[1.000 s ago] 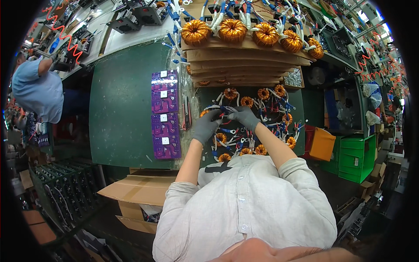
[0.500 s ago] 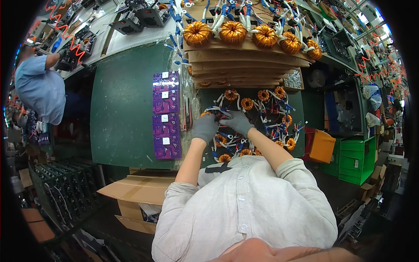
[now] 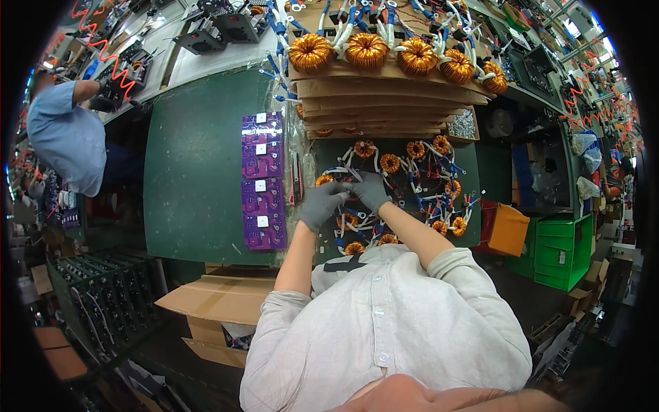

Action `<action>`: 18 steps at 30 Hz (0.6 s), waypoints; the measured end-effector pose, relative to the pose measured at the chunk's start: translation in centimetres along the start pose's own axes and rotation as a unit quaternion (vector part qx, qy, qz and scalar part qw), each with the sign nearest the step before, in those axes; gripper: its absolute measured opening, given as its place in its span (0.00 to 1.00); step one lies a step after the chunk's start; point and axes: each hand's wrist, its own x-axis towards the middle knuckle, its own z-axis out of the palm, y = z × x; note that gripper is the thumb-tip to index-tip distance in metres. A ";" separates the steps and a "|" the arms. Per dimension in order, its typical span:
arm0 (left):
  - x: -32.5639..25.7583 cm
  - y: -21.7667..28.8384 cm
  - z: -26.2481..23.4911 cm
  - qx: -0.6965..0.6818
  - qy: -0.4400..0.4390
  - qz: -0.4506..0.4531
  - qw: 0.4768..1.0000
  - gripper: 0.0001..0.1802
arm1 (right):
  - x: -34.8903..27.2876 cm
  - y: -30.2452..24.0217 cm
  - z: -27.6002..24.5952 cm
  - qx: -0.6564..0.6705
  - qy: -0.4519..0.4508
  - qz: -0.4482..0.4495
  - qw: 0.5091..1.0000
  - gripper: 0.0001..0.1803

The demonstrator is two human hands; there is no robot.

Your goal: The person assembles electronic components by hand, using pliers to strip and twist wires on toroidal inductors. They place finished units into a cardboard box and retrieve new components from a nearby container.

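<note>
a: from the head view, where are the hands?
b: the gloved left hand [image 3: 320, 207] and right hand [image 3: 371, 192] come together at some wire leads [image 3: 339, 169], which run just beyond their fingertips. both sets of fingers bend inward; whether either is closed on a lead, i can't tell.
a: and the copper coil [image 3: 324, 180]?
b: just beyond the left hand's fingers. i'd judge it dense, heavy and stiff, the leads light and springy. best held around the winding, sparing the lead ends any strain.
a: what's around?
b: left of the left hand, a slim red tool [image 3: 296, 180], then purple circuit boards [image 3: 262, 180], likely fragile. beyond both hands, stacked cardboard sheets [image 3: 384, 104].
a: anything in the way?
b: more coils [image 3: 390, 163] beyond and right of the right hand; their tangled leads could snag.
</note>
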 end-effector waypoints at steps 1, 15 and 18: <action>-0.3 0.5 0.0 -0.057 -0.011 0.010 0.998 0.19 | 0.0 0.1 0.1 0.019 0.003 0.003 1.000 0.21; 0.4 -0.7 -1.7 0.102 -0.017 -0.054 0.993 0.17 | -3.0 0.4 -2.7 0.312 -0.136 0.139 0.930 0.07; 0.7 -1.2 -1.4 0.004 -0.037 -0.022 0.999 0.17 | -2.8 0.5 -2.5 0.297 -0.118 0.130 0.939 0.10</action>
